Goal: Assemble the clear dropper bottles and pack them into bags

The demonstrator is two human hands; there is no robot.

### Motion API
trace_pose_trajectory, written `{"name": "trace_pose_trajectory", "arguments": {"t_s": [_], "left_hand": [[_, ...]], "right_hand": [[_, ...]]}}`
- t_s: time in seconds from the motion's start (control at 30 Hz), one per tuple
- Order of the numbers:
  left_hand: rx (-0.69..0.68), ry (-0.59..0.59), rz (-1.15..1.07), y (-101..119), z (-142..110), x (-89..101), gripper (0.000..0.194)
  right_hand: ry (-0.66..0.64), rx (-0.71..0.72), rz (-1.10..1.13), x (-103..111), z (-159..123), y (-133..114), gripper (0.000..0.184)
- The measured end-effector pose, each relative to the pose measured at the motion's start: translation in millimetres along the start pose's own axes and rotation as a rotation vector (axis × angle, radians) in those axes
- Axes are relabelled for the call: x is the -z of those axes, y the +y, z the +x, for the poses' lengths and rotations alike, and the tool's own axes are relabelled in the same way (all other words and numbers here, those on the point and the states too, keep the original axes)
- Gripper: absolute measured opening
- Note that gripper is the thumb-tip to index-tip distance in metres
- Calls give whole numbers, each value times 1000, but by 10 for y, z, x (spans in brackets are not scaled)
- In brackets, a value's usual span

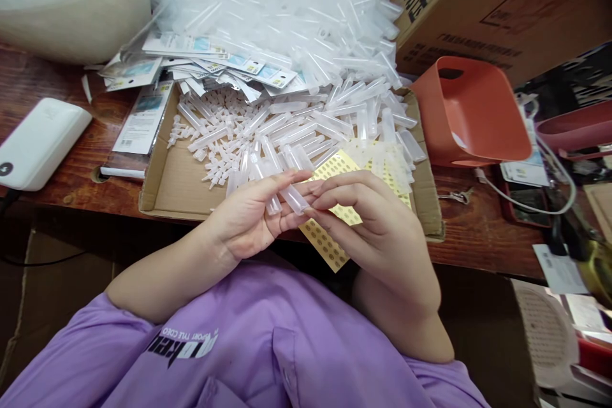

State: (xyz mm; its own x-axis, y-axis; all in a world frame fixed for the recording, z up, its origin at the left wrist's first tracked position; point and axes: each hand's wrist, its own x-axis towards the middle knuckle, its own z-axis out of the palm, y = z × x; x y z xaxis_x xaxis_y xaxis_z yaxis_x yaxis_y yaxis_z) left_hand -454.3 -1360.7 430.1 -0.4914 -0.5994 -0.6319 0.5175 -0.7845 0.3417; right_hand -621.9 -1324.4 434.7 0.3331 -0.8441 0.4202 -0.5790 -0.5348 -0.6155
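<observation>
My left hand (253, 220) is closed around translucent plastic tubes, with the thumb lying across them. One tube (293, 199) points toward my right hand, and a second tube end (273, 205) shows beside it. My right hand (377, 223) is pinched at the open-looking end of the first tube; anything small between its fingertips is too hidden to make out. Below and behind the right hand lies a yellow sheet of small oval stickers (326, 243), partly hidden by that hand. More translucent tubes (296, 131) and small white plastic tips (220, 166) fill the shallow cardboard tray (176, 194).
A big heap of clear tubes (287, 6) rises behind the tray, with printed packets (215, 64) along its front. An orange bin (478, 115) and a cardboard box (488, 13) stand at right. Keys (456, 196) lie nearby. A white power bank (43, 143) sits left.
</observation>
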Motion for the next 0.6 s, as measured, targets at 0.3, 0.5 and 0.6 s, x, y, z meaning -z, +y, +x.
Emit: {"name": "trace_pose_trajectory", "arguments": {"t_s": [0.3,0.5,0.6], "left_hand": [[-116,-78,97,-22,-10,81,17],[-193,-239,291,-104,-46,110,34],[-373,-325,647,-119,-51,144,52]], "right_hand": [[153,-227,215,-90,-75,28,15],[-16,-531,527,-155,-143,-176,14],[-52,-611,724,-205,-156,-223,24]]}}
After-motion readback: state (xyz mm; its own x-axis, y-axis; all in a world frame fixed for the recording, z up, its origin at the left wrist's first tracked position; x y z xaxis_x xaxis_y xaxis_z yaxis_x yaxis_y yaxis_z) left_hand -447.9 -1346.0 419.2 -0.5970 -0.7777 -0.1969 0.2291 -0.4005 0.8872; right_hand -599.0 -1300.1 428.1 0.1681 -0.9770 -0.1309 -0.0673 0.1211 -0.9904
